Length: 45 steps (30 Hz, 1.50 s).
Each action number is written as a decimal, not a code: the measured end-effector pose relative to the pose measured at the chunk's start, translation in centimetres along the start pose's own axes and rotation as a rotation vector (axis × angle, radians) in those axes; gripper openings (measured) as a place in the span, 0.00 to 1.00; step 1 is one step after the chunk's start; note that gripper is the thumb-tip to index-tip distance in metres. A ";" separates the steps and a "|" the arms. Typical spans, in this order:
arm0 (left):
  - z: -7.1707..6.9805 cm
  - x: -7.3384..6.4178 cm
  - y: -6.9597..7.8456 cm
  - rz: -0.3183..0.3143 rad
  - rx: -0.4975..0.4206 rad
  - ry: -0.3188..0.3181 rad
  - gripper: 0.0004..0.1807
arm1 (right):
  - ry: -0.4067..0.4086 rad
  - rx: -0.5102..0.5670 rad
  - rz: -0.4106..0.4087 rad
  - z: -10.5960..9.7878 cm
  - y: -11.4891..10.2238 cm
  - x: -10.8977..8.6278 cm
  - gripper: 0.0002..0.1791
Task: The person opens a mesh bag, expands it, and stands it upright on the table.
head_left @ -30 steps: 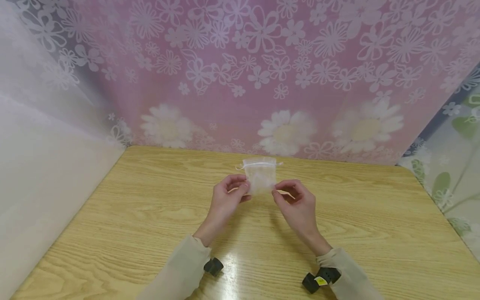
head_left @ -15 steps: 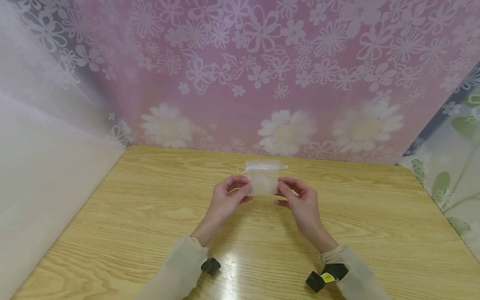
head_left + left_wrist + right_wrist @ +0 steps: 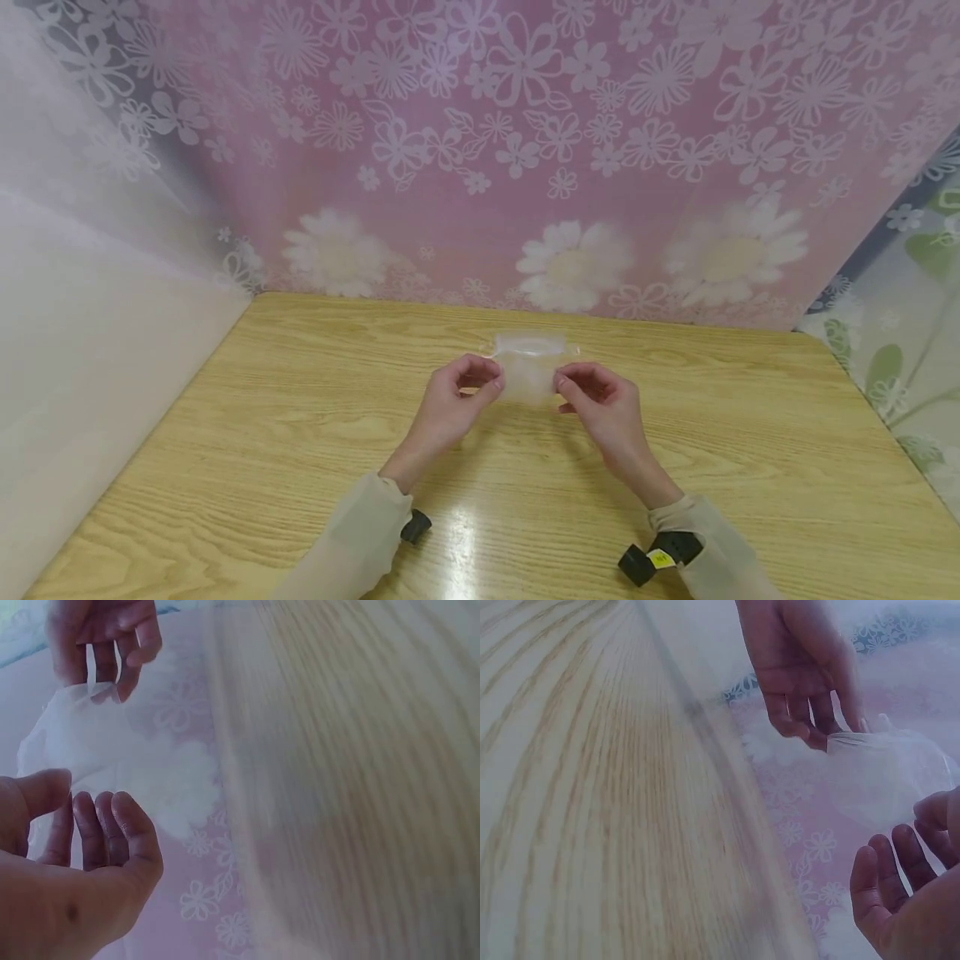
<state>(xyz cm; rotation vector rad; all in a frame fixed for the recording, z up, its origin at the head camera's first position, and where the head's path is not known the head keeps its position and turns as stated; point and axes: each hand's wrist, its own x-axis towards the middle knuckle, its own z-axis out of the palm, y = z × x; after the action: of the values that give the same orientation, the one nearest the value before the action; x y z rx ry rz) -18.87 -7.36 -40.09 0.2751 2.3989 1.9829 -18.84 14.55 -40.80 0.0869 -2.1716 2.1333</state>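
Note:
A small sheer white drawstring pouch [image 3: 529, 367] is stretched between both hands above the table, its gathered top band toward the back. My left hand [image 3: 457, 400] pinches its left edge between thumb and forefinger. On the opposite side, my right hand [image 3: 606, 408] pinches the right edge the same way. In the left wrist view the pouch [image 3: 97, 735] looks thin and see-through, and the other fingers of the left hand [image 3: 97, 862] curve loosely below it. The right wrist view shows the pouch [image 3: 885, 772] with a folded rim near the left hand. No contents can be made out.
The wood-grain table [image 3: 300, 467] stretches around the hands. Behind it hangs a pink flowered curtain [image 3: 480, 167]; a pale cloth [image 3: 97, 333] borders the left and a leaf-patterned one [image 3: 907, 350] the right. Black camera straps [image 3: 677, 547] sit at the wrists.
The pouch has come slightly lower and nearer, and a little to the right. The right hand has shifted slightly right and changed its finger placement on the edge; the left hand stays nearly in place.

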 end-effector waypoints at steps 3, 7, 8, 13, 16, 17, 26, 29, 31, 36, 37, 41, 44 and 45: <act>-0.3 0.1 -0.3 0.005 0.082 -0.027 0.06 | -0.012 -0.064 -0.004 -0.3 0.2 -0.1 0.12; -0.6 0.2 -0.5 -0.031 0.129 -0.068 0.06 | -0.042 -0.141 0.017 -0.6 0.6 -0.3 0.11; -0.7 0.2 -0.6 -0.038 0.137 -0.076 0.06 | -0.051 -0.155 0.025 -0.7 0.6 -0.3 0.11; -1.0 0.1 -0.8 -0.071 0.165 -0.113 0.07 | -0.091 -0.188 0.060 -1.2 1.2 -0.5 0.12; -1.1 0.0 -0.9 -0.084 0.185 -0.130 0.07 | -0.104 -0.187 0.071 -1.4 1.4 -0.5 0.12; -1.2 0.0 -0.9 -0.087 0.194 -0.137 0.07 | -0.109 -0.186 0.074 -1.5 1.5 -0.6 0.12; -1.5 -0.1 -1.2 -0.106 0.241 -0.226 0.06 | -0.146 -0.194 0.114 -1.7 1.6 -1.0 0.13; -1.6 0.0 -1.5 -0.087 0.262 -0.240 0.07 | -0.158 -0.203 0.122 -1.7 1.7 -1.0 0.12; -1.6 0.1 -1.6 -0.075 0.271 -0.245 0.08 | -0.171 -0.219 0.122 -1.7 1.8 -1.0 0.11; -1.6 0.3 -1.8 -0.065 0.276 -0.263 0.05 | -0.206 -0.280 0.120 -1.8 2.1 -0.8 0.11; -1.6 0.3 -1.8 -0.067 0.277 -0.267 0.05 | -0.209 -0.290 0.120 -1.7 2.1 -0.8 0.11; -1.6 0.4 -1.8 -0.088 0.290 -0.285 0.05 | -0.221 -0.322 0.117 -1.7 2.1 -0.8 0.10; -1.6 0.5 -1.7 -0.098 0.304 -0.294 0.05 | -0.231 -0.340 0.112 -1.6 2.2 -0.7 0.10; -1.6 0.5 -1.7 -0.100 0.308 -0.296 0.06 | -0.235 -0.347 0.111 -1.6 2.2 -0.7 0.10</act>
<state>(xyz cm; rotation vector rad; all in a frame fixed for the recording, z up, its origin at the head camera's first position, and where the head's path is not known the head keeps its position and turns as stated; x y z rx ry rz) -19.77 -9.10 -41.37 0.4118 2.4558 1.4130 -18.33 16.14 -43.02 0.2043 -2.7073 1.8426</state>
